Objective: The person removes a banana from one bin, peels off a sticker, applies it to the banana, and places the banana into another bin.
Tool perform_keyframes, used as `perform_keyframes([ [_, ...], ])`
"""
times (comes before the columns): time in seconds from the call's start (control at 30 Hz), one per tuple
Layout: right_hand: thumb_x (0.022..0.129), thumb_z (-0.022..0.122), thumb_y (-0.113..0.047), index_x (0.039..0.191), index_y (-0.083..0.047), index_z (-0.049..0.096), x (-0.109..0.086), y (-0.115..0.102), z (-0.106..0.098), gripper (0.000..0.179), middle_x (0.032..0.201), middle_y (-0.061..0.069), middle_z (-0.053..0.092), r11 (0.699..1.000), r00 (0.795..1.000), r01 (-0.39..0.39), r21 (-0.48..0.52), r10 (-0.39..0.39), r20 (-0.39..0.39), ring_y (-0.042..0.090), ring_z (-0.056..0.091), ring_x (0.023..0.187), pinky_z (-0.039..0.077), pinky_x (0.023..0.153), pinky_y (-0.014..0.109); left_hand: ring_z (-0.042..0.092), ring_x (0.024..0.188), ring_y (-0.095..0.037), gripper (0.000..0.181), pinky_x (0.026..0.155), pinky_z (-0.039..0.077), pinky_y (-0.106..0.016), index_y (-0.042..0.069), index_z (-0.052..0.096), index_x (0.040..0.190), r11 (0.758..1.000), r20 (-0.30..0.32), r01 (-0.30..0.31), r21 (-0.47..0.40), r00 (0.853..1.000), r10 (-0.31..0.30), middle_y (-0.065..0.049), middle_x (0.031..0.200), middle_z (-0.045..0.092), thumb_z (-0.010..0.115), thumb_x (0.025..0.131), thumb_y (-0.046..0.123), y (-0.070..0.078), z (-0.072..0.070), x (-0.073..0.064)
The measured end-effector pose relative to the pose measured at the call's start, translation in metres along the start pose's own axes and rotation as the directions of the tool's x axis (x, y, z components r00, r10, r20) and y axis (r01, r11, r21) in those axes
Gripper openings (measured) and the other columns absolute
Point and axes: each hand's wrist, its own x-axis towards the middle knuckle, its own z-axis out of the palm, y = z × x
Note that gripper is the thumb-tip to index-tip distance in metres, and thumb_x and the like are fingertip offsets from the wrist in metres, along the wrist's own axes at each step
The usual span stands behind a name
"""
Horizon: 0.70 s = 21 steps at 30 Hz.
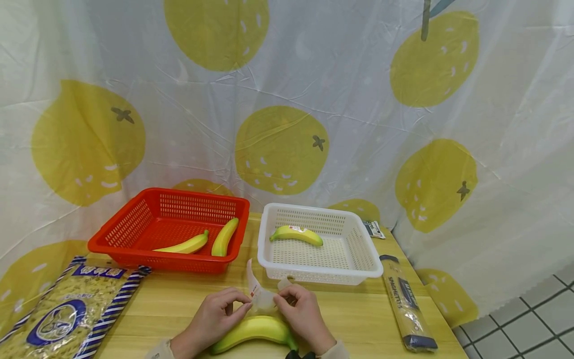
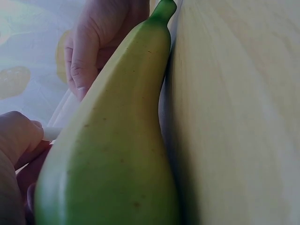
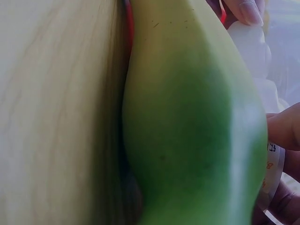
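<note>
A pale strip of sticker labels (image 1: pixel 262 299) with some print on it stretches between both hands, one end curling upward. My left hand (image 1: pixel 219 314) pinches it on the left with thumb and index finger. On the other side my right hand (image 1: pixel 305 311) pinches it too, and printed labels (image 3: pixel 272 171) show by its fingers in the right wrist view. Right below lies a yellow-green banana (image 1: pixel 255 330) on the table, filling much of both wrist views. In the left wrist view the banana (image 2: pixel 112 117) hides part of the strip and fingers.
A red basket (image 1: pixel 168 259) holds two bananas. Beside it, a white basket (image 1: pixel 323 274) holds one labelled banana (image 1: pixel 297 234). A pasta bag (image 1: pixel 67 309) lies at left, a spaghetti pack (image 1: pixel 405 304) at right. A small packet (image 1: pixel 373 229) sits behind the white basket. A patterned curtain (image 1: pixel 202 124) hangs behind.
</note>
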Motion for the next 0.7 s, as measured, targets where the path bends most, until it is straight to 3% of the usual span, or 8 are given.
perform_keyframes([
  [0.7,0.091,0.079,-0.019,0.086,-0.013,0.076,0.0014,-0.003,-0.0034,0.009,0.08,-0.001,0.071,0.999,0.999,-0.037,-0.018,0.037,-0.008,0.0,0.059,0.069,0.051,0.064,0.018,0.041,0.057,0.01,0.023,0.05,0.035,-0.006,0.024,0.075,0.095,1.0,-0.015,-0.016,0.011,1.0,0.016,0.017,0.09,0.069,0.083,0.085,0.005,-0.001,-0.0002,-0.0004],
])
